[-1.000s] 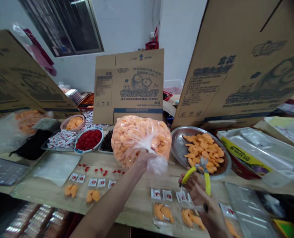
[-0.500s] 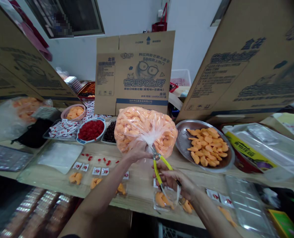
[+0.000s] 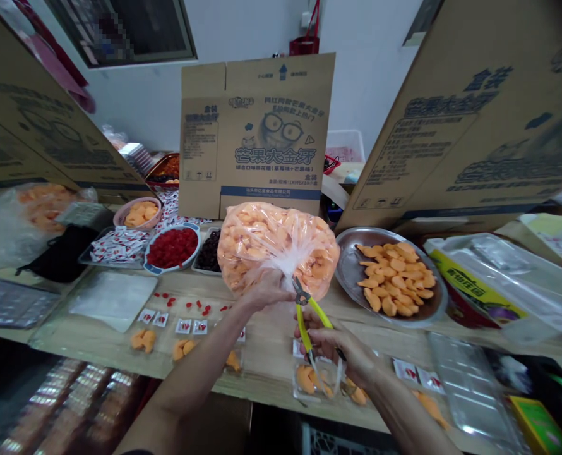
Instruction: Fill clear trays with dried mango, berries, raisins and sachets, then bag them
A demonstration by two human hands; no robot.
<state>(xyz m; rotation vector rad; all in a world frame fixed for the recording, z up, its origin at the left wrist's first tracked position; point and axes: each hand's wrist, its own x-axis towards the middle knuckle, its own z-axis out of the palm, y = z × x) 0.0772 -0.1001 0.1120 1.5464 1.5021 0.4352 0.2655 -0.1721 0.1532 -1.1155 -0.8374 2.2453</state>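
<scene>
A bulging clear plastic bag packed with pale orange curved pieces [image 3: 247, 230] sits at the middle of the frame on a pale wood-patterned counter [image 3: 266, 385], its longer side running across from left to right and its gathered whitish neck [image 3: 288, 265] turned toward the bottom of the frame. The left hand [image 3: 268, 291], its forearm coming in from the lower left, has its grip clenched on the plastic at that neck. The right hand [image 3: 340, 347], from the lower right, grasps a pair of yellow-handled metal pliers [image 3: 302, 321], the handles spread in a narrow V. Their long axis stands steep in the frame and leans a little to the left toward the top, so the grey head [image 3: 301, 294] lies up and left of the right grip, right at the bag's neck and just beside the left fingertips. Of the two, the left hand is nearer the neck; the right reaches it only through the tool. Whether the metal tips pinch the plastic cannot be told. Right of the bag, just beside it, stands a round silvery metal basin [image 3: 352, 273] holding loose orange pieces.
</scene>
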